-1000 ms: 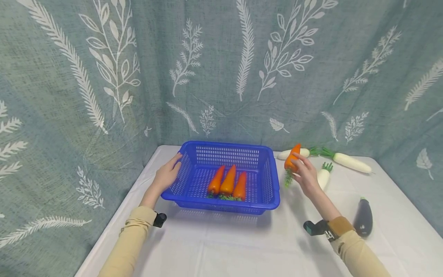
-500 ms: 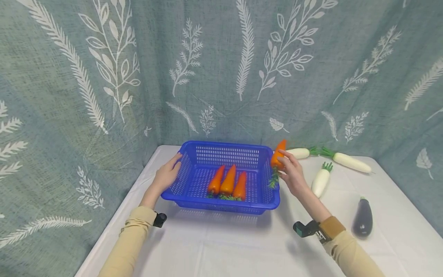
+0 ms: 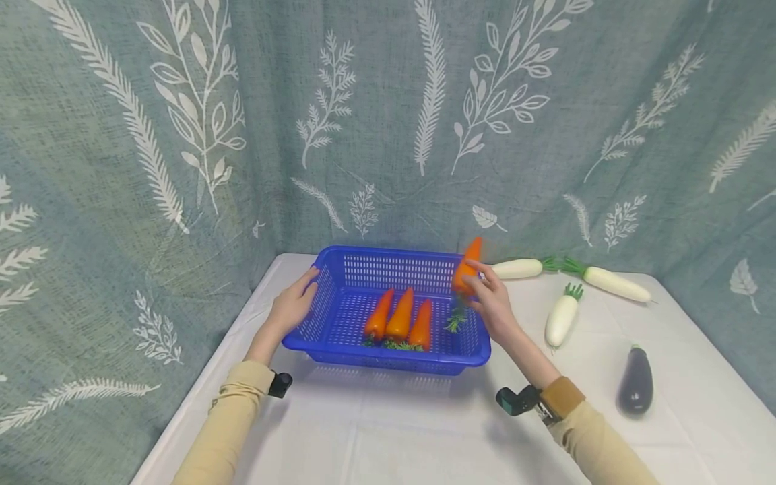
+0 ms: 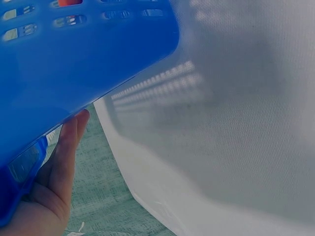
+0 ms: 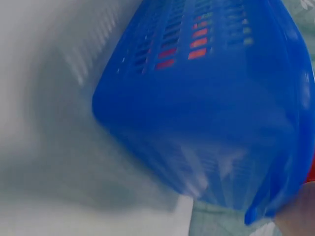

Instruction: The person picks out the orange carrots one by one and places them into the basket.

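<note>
My right hand [image 3: 492, 304] pinches an orange carrot [image 3: 465, 269] over the right end of a blue plastic basket [image 3: 394, 358]. Its tip points up and its green leaves [image 3: 456, 319] hang down inside the basket wall. Three more carrots [image 3: 400, 319] lie side by side in the basket, leaves toward the near wall. At the basket's left end, my left hand [image 3: 292, 308] holds the rim. From the left wrist, the fingers [image 4: 66, 147] lie along the outside of the basket wall. In the right wrist view, the basket hides most of the right hand [image 5: 300, 211].
To the right on the white-covered table [image 3: 376, 431] lie three white radishes, one [image 3: 518, 269] behind the right hand, one [image 3: 617, 284] at the back right, one [image 3: 562, 319] nearer. A dark eggplant [image 3: 636, 380] lies further right. A patterned curtain [image 3: 388, 121] hangs behind the table.
My right hand has carried the carrot leftward from above the table, across the basket's right rim, to over its inside. The left hand and the basket have stayed put.
</note>
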The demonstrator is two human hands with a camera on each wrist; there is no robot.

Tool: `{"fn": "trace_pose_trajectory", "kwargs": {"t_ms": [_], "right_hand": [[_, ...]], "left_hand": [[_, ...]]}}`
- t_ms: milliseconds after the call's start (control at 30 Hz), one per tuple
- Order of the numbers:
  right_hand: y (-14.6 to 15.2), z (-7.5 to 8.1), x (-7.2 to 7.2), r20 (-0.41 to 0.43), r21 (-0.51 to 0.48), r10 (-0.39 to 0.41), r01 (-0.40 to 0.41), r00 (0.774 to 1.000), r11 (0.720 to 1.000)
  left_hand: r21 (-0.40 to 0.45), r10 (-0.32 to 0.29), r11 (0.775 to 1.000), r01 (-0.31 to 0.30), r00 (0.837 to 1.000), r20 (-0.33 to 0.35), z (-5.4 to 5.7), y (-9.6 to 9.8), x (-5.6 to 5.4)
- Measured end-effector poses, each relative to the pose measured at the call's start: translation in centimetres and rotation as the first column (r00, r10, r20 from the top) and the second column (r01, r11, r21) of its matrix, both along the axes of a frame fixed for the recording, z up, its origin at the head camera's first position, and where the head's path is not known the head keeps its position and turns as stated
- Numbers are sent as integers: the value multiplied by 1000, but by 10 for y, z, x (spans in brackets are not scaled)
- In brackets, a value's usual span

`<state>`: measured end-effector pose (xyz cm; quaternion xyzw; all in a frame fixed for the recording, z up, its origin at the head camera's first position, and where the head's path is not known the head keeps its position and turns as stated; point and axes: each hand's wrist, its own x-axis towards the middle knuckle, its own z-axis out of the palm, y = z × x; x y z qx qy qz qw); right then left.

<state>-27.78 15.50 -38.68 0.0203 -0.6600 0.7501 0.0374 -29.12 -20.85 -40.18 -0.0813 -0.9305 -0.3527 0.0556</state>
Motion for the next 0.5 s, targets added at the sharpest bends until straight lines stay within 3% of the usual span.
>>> {"fn": "trace_pose_trajectory", "kwargs": {"t_ms": [267, 500], "right_hand": [[-25, -6, 2, 16, -25, 23, -22, 1000, 999], [-45, -10, 6, 86, -75, -10, 16, 996, 997]], "left_hand": [[0, 1, 1000, -1, 1000, -3, 0, 1, 1], [-8, 2, 1000, -2, 1000, -16, -2, 0, -1]]}}
